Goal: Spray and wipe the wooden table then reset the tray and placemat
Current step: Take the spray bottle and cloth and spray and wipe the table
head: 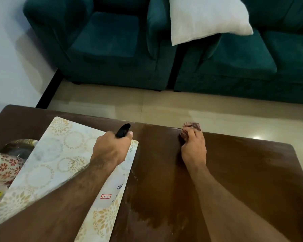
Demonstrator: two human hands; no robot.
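Observation:
My left hand (110, 147) grips a spray bottle whose black nozzle (123, 130) sticks out above my fingers; its clear body with a label (116, 188) shows under my forearm. The hand hovers over the right edge of a pale floral placemat (59, 154) lying on the dark wooden table (243, 172). My right hand (193, 145) presses a crumpled reddish-brown cloth (191, 127) against the table near its far edge. A wet, darker streak (156, 189) runs down the table between my arms. The tray (19, 145) peeks out at the left, partly under the placemat.
A cup with a red flower pattern (5, 167) sits at the left edge by the tray. Beyond the table lie a beige tiled floor (164, 105), a teal armchair (103, 41) and a teal sofa (252, 58) with a white cushion (206, 18).

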